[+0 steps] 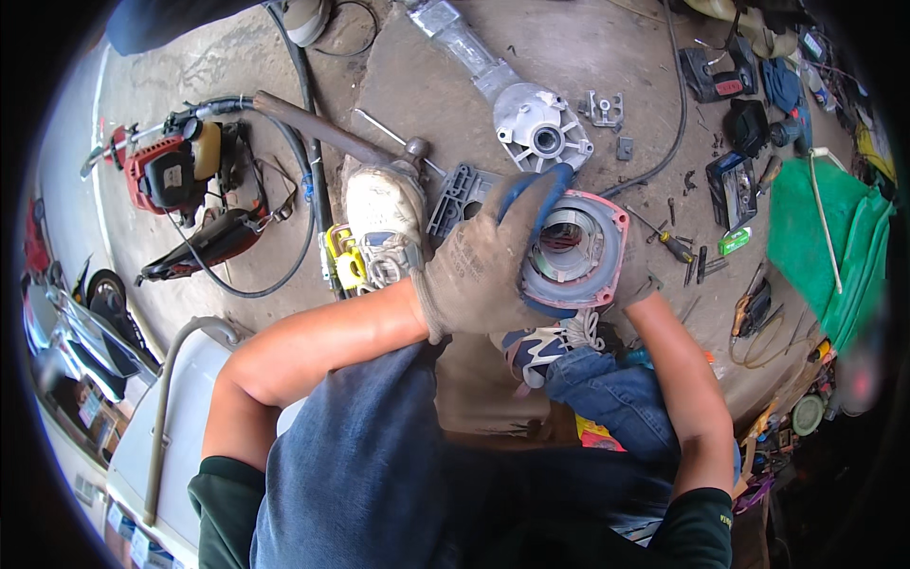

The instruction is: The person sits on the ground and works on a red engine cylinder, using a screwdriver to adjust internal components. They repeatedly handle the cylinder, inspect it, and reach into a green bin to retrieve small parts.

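Up between my knees I hold a round motor housing (607, 248) with a pinkish-red square flange and a grey ring around its open bore. My left hand (474, 270), in a worn grey glove with dark blue fingertips, is closed over its left side. The gloved right hand (639, 277) supports the housing from the right; most of its fingers are hidden behind it. Just beyond lies a silver metal gear casing (536, 128) with a long neck. A grey slotted metal block (459, 199) sits on the ground beside my left glove.
A hammer (322, 130) rests by my left shoe (384, 213). Farther left stands a red engine (166, 171) with a black hose. To the right are a screwdriver (675, 247), a small green box (735, 240), scattered bolts, power tool parts (730, 185) and a green sheet (815, 247).
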The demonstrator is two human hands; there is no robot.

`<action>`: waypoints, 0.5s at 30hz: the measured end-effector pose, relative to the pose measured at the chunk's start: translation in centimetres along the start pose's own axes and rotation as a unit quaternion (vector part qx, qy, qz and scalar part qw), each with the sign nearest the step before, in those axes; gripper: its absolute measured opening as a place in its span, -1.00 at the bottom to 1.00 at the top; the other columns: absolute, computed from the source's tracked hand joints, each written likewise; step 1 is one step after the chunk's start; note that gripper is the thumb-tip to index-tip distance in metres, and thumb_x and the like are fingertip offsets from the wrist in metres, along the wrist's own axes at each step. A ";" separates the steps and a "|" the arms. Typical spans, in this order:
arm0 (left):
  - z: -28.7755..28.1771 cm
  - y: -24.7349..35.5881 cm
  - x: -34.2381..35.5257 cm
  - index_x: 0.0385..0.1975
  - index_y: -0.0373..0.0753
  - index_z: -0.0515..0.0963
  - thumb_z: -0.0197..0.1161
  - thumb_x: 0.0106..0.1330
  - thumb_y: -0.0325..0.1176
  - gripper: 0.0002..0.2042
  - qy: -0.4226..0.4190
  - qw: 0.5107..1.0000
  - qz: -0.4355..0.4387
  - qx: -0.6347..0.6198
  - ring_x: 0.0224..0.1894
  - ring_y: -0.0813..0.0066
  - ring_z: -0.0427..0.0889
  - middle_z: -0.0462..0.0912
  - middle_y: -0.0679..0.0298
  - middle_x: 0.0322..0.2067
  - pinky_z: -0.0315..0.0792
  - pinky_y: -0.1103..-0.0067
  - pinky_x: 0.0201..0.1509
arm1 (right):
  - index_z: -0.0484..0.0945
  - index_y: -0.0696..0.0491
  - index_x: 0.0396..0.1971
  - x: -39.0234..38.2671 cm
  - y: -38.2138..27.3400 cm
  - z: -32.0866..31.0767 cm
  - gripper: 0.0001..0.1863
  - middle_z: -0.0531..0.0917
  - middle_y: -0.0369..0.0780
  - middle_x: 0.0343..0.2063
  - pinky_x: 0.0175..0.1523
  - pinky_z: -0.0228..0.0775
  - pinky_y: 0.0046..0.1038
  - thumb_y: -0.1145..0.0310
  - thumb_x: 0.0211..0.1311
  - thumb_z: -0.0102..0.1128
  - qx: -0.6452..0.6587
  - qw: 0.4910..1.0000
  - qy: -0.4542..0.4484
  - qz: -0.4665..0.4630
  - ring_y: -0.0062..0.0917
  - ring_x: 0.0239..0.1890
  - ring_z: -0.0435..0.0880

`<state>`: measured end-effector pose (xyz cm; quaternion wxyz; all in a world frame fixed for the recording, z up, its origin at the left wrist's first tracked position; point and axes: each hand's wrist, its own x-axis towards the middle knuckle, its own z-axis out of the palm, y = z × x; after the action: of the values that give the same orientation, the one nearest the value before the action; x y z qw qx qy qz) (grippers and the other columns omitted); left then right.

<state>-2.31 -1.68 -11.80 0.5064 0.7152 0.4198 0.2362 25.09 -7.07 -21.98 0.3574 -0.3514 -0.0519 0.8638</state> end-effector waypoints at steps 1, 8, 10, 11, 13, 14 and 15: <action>-0.1 -0.1 0.0 0.48 -0.36 0.06 0.68 -0.16 -0.09 0.19 0.015 1.000 0.011 -0.007 0.17 -0.32 0.53 0.25 -0.35 0.26 0.53 0.16 0.20 | 0.26 0.16 0.43 -0.1 0.3 -1.0 -0.46 0.46 -0.04 0.34 0.44 0.37 -0.15 0.20 0.60 -0.19 -0.063 0.998 0.016 -0.013 -0.28 0.32 0.52; -4.4 2.1 -0.8 0.46 -0.37 0.10 0.66 -0.12 -0.07 0.15 0.031 0.995 0.082 -0.050 0.09 -0.28 0.60 0.32 -0.32 0.22 0.61 0.17 0.10 | 0.26 0.14 0.44 -2.0 0.1 0.9 -0.45 0.44 -0.08 0.35 0.46 0.33 -0.18 0.22 0.58 -0.12 -0.123 0.988 0.086 0.031 -0.29 0.33 0.50; -4.8 2.5 -1.4 0.45 -0.37 0.14 0.63 -0.09 -0.05 0.10 0.031 0.994 0.091 -0.061 0.05 -0.25 0.64 0.36 -0.31 0.20 0.64 0.21 0.04 | 0.26 0.14 0.43 -3.4 -0.1 2.1 -0.45 0.45 -0.07 0.35 0.46 0.33 -0.18 0.22 0.56 -0.10 -0.195 0.976 0.091 0.023 -0.28 0.33 0.50; -5.0 2.7 -1.8 0.44 -0.36 0.16 0.62 -0.07 -0.05 0.07 0.032 0.993 0.095 -0.065 0.02 -0.23 0.66 0.38 -0.30 0.19 0.65 0.22 0.01 | 0.26 0.14 0.43 -4.0 -0.2 2.7 -0.45 0.45 -0.07 0.35 0.46 0.33 -0.18 0.23 0.56 -0.09 -0.231 0.968 0.094 0.015 -0.28 0.33 0.50; -5.7 3.1 -2.2 0.43 -0.36 0.18 0.61 -0.06 -0.06 0.05 0.032 0.988 0.128 -0.076 0.01 -0.23 0.66 0.39 -0.29 0.19 0.66 0.23 0.00 | 0.27 0.15 0.43 -4.7 -0.3 3.7 -0.44 0.45 -0.06 0.34 0.45 0.33 -0.18 0.23 0.54 -0.08 -0.304 0.947 0.105 -0.008 -0.27 0.32 0.50; -6.0 3.4 -2.6 0.42 -0.37 0.19 0.60 -0.06 -0.10 0.03 0.025 0.990 0.129 -0.052 -0.01 -0.22 0.68 0.39 -0.27 0.20 0.67 0.23 -0.03 | 0.27 0.15 0.42 -5.0 -0.3 4.1 -0.44 0.45 -0.06 0.34 0.45 0.33 -0.18 0.23 0.54 -0.07 -0.339 0.934 0.111 -0.021 -0.27 0.32 0.50; -6.3 3.5 -2.9 0.42 -0.37 0.19 0.60 -0.06 -0.11 0.03 0.015 0.991 0.121 -0.050 -0.02 -0.22 0.68 0.39 -0.27 0.20 0.67 0.22 -0.04 | 0.27 0.15 0.42 -5.3 -0.4 4.5 -0.44 0.46 -0.06 0.33 0.45 0.33 -0.18 0.23 0.53 -0.06 -0.370 0.921 0.117 -0.034 -0.27 0.32 0.50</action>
<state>-7.39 -1.28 -5.94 0.5026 0.7310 0.3257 0.3271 25.06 -9.54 -15.45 0.2344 -0.5549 -0.3380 0.7232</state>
